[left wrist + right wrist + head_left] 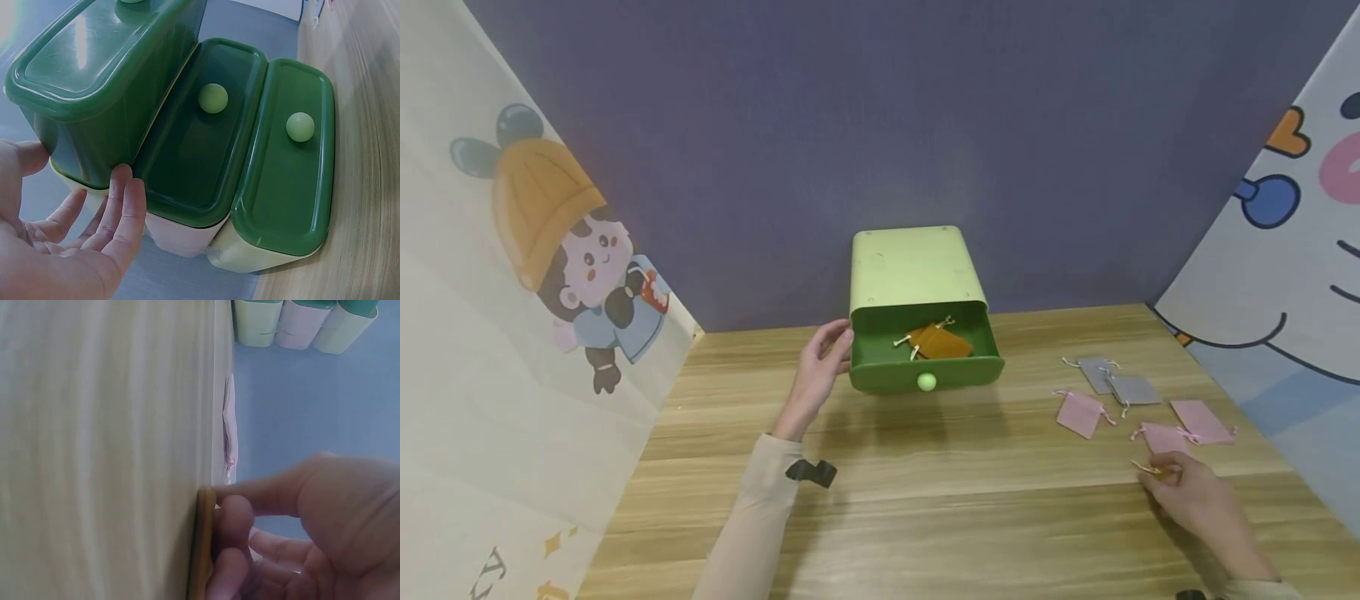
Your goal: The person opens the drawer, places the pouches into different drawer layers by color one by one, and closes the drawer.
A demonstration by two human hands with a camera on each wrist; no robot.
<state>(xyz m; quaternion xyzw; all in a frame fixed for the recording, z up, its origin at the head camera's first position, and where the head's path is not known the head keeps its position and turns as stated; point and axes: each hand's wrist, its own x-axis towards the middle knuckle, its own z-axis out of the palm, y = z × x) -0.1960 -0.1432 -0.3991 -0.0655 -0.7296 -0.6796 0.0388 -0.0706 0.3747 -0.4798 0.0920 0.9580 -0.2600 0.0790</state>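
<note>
In the head view, a small drawer chest [917, 267] has its green top drawer [880, 379] pulled out. Inside lie orange-brown drawstring pouches [946, 344] with pale cords. My left hand [820, 367] is at the drawer's left side; in the left wrist view its fingers [128, 212] are loosely extended, with thumb and fingertips at the drawer wall. At the right, my right hand [1198, 500] pinches an orange drawstring pouch [203, 550] close over the table, mostly hidden by the fingers, its cord sticking out to the left.
Pink pouches [1081, 414] and grey pouches [1135, 390] lie on the wooden table [970, 517] beyond my right hand. Two closed drawers with round knobs [213, 98] sit under the pulled-out one. A dark back wall [910, 125] rises behind the chest, with printed side panels left and right.
</note>
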